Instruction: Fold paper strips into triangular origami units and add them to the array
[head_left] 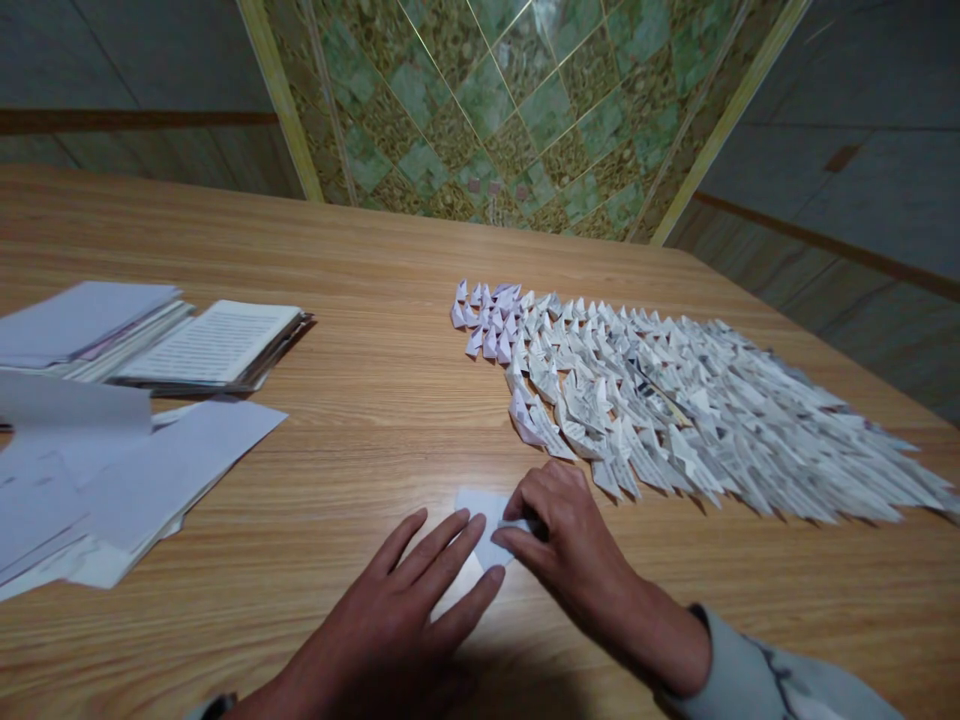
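A small folded sheet of white paper (pixel 480 502) lies on the wooden table between my hands. My left hand (pixel 420 590) rests over its left and near part, fingers stretched out and spread, pressing it down. At the paper's right side, my right hand (pixel 559 525) pinches an edge between thumb and fingers, and that edge is lifted a little. Part of the paper is hidden under the left fingers. Just beyond the right hand stand rows of folded paper boats (pixel 645 410), most with printed text, several of them plain pale lilac (pixel 491 320).
Loose white sheets (pixel 202 450) lie at the left of the table (pixel 375 390). Behind them are a stack of paper (pixel 90 310) and a pile of printed pages (pixel 217 340). A patterned green and gold tiled panel (pixel 495 100) stands past the table's far edge.
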